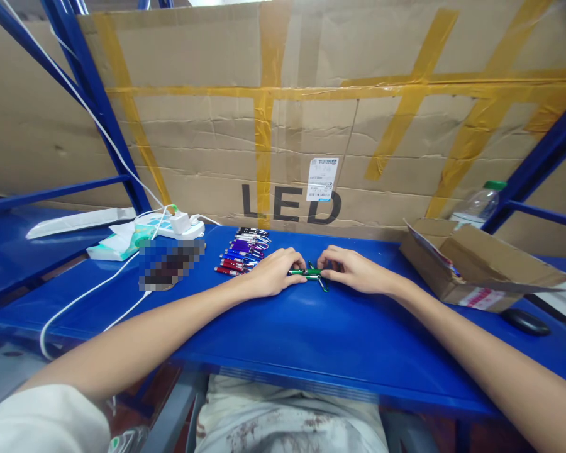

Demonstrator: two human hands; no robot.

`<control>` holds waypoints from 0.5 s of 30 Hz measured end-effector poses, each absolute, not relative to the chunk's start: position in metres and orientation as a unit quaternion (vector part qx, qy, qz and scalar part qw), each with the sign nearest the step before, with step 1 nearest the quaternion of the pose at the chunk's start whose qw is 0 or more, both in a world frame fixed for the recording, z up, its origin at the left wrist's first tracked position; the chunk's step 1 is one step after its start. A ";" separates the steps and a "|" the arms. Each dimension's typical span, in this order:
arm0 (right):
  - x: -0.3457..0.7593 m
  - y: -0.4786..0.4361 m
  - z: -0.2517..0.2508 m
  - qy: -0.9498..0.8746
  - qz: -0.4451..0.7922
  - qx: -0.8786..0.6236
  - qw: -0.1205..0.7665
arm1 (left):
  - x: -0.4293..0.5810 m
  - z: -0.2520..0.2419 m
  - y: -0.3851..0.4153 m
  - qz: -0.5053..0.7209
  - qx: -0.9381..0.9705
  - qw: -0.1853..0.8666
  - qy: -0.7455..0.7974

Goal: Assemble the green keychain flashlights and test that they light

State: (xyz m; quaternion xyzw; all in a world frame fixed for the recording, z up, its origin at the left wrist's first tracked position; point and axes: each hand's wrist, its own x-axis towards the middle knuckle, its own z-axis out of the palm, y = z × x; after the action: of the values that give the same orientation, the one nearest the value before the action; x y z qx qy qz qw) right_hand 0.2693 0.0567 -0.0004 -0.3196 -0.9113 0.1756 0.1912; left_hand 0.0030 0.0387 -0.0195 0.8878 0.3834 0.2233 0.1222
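My left hand (279, 272) pinches the left end of slim green keychain flashlights (313, 274) between thumb and fingertips. From the other side, my right hand (346, 269) has thumb and fingers closed on their right end. They lie low over the blue table, seemingly two side by side, with green carabiner clips sticking out; the fingers partly hide them. Just left of my left hand, a row of similar flashlights (243, 250) in red, blue, purple, silver and black rests on the table, clips pointing right.
On the right stand an open cardboard box (476, 267), a black computer mouse (526, 321) and a green-capped bottle (482, 201). Leftward are a blurred-out object (170, 265), a tissue pack (117, 244), and a power strip (188, 226) with white cables. A large cardboard carton (207, 138) backs the blue table (283, 333).
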 end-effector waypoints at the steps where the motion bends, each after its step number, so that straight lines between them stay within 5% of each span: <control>1: 0.270 0.057 0.000 -0.910 0.184 -0.321 0.186 | 0.003 -0.019 0.039 0.225 0.888 0.121 0.383; 15: 0.271 0.055 0.005 -0.903 0.208 -0.331 0.177 | 0.002 -0.018 0.038 0.220 0.888 0.118 0.387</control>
State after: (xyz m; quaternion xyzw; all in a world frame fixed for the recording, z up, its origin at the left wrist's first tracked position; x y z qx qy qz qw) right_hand 0.2706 0.0553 0.0049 -0.3312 -0.9032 0.2080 0.1767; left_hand 0.0024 0.0380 -0.0180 0.8875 0.3874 0.2197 0.1181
